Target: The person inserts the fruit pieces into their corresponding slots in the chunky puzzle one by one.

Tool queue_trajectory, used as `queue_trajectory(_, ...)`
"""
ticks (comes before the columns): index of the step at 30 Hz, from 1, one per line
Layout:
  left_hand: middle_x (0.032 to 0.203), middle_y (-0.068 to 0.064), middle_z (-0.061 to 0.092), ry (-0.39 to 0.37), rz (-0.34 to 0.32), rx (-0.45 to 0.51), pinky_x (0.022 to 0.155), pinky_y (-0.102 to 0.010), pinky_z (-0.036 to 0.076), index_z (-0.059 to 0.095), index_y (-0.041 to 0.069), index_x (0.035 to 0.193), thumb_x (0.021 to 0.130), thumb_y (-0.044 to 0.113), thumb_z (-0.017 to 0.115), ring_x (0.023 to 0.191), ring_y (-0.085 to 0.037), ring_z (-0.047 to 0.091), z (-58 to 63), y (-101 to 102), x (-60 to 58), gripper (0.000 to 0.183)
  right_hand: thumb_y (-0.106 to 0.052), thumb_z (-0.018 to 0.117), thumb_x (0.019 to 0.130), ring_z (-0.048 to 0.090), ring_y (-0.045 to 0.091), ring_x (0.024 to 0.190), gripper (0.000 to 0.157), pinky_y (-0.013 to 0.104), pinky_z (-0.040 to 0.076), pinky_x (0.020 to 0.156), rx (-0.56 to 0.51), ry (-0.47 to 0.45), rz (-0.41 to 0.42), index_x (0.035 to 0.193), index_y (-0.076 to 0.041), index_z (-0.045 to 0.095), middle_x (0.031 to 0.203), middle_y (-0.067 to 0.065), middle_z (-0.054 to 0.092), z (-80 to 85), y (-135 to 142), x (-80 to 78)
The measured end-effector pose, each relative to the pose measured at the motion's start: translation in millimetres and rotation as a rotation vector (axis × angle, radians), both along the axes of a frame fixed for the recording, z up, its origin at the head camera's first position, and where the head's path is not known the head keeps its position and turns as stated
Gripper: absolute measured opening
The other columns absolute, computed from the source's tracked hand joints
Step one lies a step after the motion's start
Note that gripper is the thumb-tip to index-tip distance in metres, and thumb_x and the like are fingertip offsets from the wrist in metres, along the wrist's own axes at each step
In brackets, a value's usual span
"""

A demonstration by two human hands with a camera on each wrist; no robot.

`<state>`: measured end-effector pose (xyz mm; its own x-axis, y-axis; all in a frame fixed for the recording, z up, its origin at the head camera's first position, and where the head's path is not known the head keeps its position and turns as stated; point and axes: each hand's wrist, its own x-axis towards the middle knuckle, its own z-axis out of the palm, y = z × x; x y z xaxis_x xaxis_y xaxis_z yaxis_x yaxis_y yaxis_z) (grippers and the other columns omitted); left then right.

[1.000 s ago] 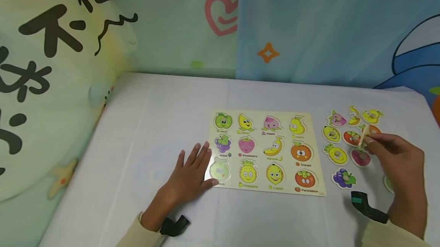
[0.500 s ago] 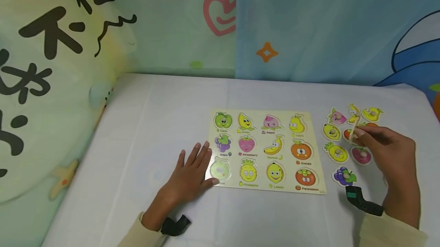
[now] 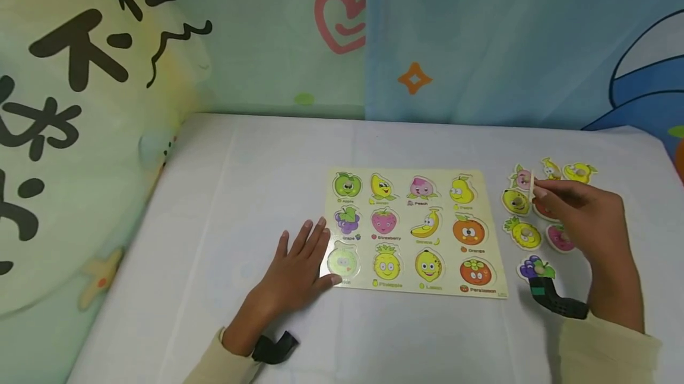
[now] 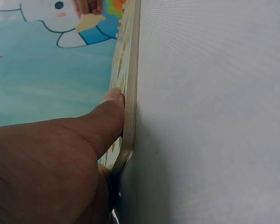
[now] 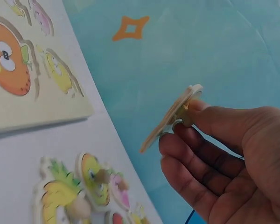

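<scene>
My left hand lies flat with fingers extended at the left edge of a pale fruit puzzle board. In the left wrist view its thumb rests on the board's rim. My right hand pinches the knob of a thin wooden puzzle piece, held edge-on above the loose pieces. The fruit printed on it faces away from view. Below it lie a lemon piece, a peach piece and a pineapple piece.
More knobbed pieces are spread right of the board, among them a grape piece, a strawberry piece and a pear piece. A white cloth covers the table. Printed curtains hang behind it.
The right hand has carried the pinched piece leftward and slightly away, from over the orange and persimmon pieces to over the lemon and peach ones. The left hand stays put.
</scene>
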<state>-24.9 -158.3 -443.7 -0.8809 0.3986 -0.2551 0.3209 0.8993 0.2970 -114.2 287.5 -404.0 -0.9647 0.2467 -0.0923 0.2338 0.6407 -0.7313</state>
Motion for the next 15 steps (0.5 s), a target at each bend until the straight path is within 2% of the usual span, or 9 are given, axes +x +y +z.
queue_trajectory(3,0.163,-0.007,0.005,0.004,-0.004,-0.005,0.113,-0.059,0.003,0.016,0.007,0.156,0.095,0.055,0.050,0.148,-0.029,0.000,-0.7,-0.4,-0.3,0.085,-0.045,0.060,0.093,0.051,-0.009,0.089,0.052,0.005,0.043,0.072,0.029,0.003,0.001,0.127,-0.006,0.064,0.104,-0.016,0.058,6.4,-3.4,-5.1)
queue_trajectory(6,0.163,-0.008,0.005,0.001,-0.003,-0.003,0.113,-0.059,0.003,0.016,0.006,0.156,0.096,0.055,0.050,0.148,-0.029,0.000,0.1,-0.7,-0.2,0.084,-0.042,0.062,0.093,0.056,-0.010,0.086,0.050,0.005,0.043,0.073,-0.015,0.010,0.000,0.127,-0.005,0.063,0.103,-0.015,0.060,12.6,-7.2,-10.0)
queue_trajectory(12,0.163,-0.007,0.004,-0.011,0.000,-0.003,0.113,-0.059,0.002,0.015,0.007,0.156,0.096,0.055,0.050,0.148,-0.029,-0.002,0.8,-0.8,-0.4,0.085,-0.042,0.065,0.091,0.061,-0.010,0.082,0.048,0.005,0.042,0.072,-0.082,-0.008,0.035,0.122,-0.005,0.063,0.089,-0.025,0.064,14.9,-16.9,-14.8)
queue_trajectory(15,0.163,-0.007,0.003,-0.021,0.000,-0.002,0.113,-0.059,0.002,0.015,0.007,0.156,0.096,0.055,0.049,0.148,-0.028,-0.003,1.2,0.1,-0.9,0.085,-0.046,0.064,0.091,0.060,-0.009,0.087,0.050,0.012,0.043,0.075,-0.066,-0.040,0.041,0.122,-0.007,0.063,0.089,-0.026,0.065,13.4,-23.4,-16.0)
